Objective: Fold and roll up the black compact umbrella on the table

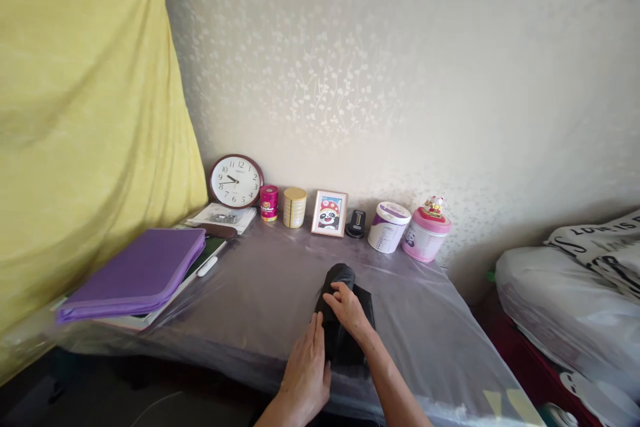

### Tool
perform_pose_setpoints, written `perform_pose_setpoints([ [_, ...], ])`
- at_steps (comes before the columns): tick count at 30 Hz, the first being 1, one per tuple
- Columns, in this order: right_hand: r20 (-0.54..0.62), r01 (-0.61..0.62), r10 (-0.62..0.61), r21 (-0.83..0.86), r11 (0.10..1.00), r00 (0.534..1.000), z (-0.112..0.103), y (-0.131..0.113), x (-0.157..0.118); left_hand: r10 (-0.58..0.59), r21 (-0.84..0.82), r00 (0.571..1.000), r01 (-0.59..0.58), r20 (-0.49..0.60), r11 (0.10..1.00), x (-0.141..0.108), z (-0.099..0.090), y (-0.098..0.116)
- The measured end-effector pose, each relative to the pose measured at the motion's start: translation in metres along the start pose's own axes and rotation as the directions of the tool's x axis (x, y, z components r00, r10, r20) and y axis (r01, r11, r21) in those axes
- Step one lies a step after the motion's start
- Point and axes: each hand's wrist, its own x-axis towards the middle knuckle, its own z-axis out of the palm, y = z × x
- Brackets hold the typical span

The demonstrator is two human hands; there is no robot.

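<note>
A black roll of thin, slightly shiny sheet material [339,273] lies near the front of the table, with a loose flap spreading out to its right. What exactly it is, I cannot make out. Along its left side rests my left hand [306,363], fingers straight and together, touching the edge. My right hand [349,310] is on top of the roll, its fingers bent and closed on the black material. Part of the roll is hidden beneath both hands.
Along the wall stand a clock [237,180], a pink tin [269,203], a yellow tin [295,208], a framed panda picture [329,213], a black stapler-like object [357,223] and two tubs [389,227]. A purple folder [135,270] and white pen-like object [207,266] lie left.
</note>
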Motion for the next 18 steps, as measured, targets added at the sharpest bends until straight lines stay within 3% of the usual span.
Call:
perform_pose_setpoints([
  [4, 0.179, 0.018, -0.038, 0.114, 0.993, 0.983, -0.003, -0.008, -0.006, 0.023, 0.001, 0.988, -0.023, -0.153, 1.0, -0.009, 0.004, -0.008],
  [7, 0.249, 0.069, -0.096, 0.116, 0.991, 0.964, -0.005, -0.013, -0.011, 0.064, 0.03, 0.957, -0.057, -0.285, 0.998, -0.013, -0.005, -0.003],
  [12, 0.298, 0.216, -0.193, -0.047, 0.975, 0.935, -0.007, -0.02, -0.012, 0.249, 0.075, 0.934, -0.238, -0.255, 0.968, -0.007, -0.02, 0.012],
  [15, 0.332, 0.298, -0.244, -0.124, 0.947, 0.911, -0.011, -0.023, -0.011, 0.229, 0.095, 0.941, -0.211, -0.249, 0.973, 0.001, -0.019, 0.015],
  [18, 0.334, 0.333, -0.295, -0.063, 0.941, 0.895, -0.014, -0.024, -0.014, 0.196, 0.092, 0.952, -0.179, -0.233, 0.979, 0.004, -0.014, 0.015],
])
